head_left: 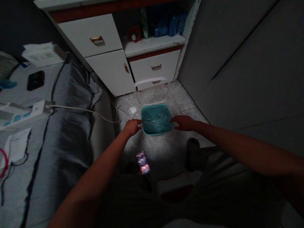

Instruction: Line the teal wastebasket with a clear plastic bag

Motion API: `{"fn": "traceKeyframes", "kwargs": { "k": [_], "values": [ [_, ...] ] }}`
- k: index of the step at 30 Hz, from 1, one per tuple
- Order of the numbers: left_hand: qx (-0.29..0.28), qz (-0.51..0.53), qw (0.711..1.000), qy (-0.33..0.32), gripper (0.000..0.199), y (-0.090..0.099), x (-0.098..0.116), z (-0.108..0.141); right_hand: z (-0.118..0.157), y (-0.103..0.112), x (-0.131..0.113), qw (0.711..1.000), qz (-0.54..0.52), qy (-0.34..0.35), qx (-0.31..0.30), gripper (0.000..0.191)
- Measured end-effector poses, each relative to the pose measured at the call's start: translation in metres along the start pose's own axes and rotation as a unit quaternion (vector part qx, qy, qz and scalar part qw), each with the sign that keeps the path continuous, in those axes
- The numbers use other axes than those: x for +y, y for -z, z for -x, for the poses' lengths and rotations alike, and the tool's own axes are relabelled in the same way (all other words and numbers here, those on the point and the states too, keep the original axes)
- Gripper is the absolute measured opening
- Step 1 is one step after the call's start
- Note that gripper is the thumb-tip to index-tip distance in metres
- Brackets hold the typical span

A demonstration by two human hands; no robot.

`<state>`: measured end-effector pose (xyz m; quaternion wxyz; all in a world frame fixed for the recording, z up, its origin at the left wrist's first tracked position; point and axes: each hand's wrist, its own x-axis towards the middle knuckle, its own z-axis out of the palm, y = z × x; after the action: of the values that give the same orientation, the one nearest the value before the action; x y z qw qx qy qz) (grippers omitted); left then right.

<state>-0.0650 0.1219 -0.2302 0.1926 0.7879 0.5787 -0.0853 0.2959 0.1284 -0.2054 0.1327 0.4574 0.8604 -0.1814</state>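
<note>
A teal trash bin stands on the floor in front of me, with a clear plastic bag lying crumpled inside it. My left hand is closed on the bin's left rim, thumb and fingers on either side of the edge. At the opposite side, my right hand pinches the right rim in the same way. A pale rim ring is tilted up behind the bin, its lower edge near the bin's back rim. Parts of the fingertips are hard to make out in the dim light.
White drawers and a cabinet door stand behind the bin. Grey panels rise on the right. At left is a bed with a power strip; its cable runs down to a white plug.
</note>
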Motion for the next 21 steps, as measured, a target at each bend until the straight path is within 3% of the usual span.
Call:
{"fn": "traceKeyframes", "kwargs": {
  "k": [4,8,11,16,21],
  "values": [
    [-0.016,0.054,0.998,0.021,0.042,-0.005,-0.008,-0.005,-0.010,-0.005,0.010,0.999,0.017,-0.001,-0.027,0.041],
    [-0.008,0.079,0.996,0.034,0.034,-0.007,-0.018,-0.006,-0.012,-0.003,0.013,0.999,0.013,0.005,-0.032,0.021],
    [0.007,0.082,0.996,0.035,0.034,-0.009,-0.026,0.000,-0.009,-0.006,0.019,1.000,0.008,-0.006,-0.026,0.018],
    [0.012,0.089,0.996,-0.011,0.020,-0.015,-0.031,0.016,-0.003,-0.020,0.031,0.999,0.003,0.000,-0.047,0.017],
    [-0.027,0.033,0.997,-0.062,0.020,-0.023,-0.020,0.025,0.002,-0.031,0.029,0.996,-0.008,0.017,-0.087,0.012]
  ]
}}
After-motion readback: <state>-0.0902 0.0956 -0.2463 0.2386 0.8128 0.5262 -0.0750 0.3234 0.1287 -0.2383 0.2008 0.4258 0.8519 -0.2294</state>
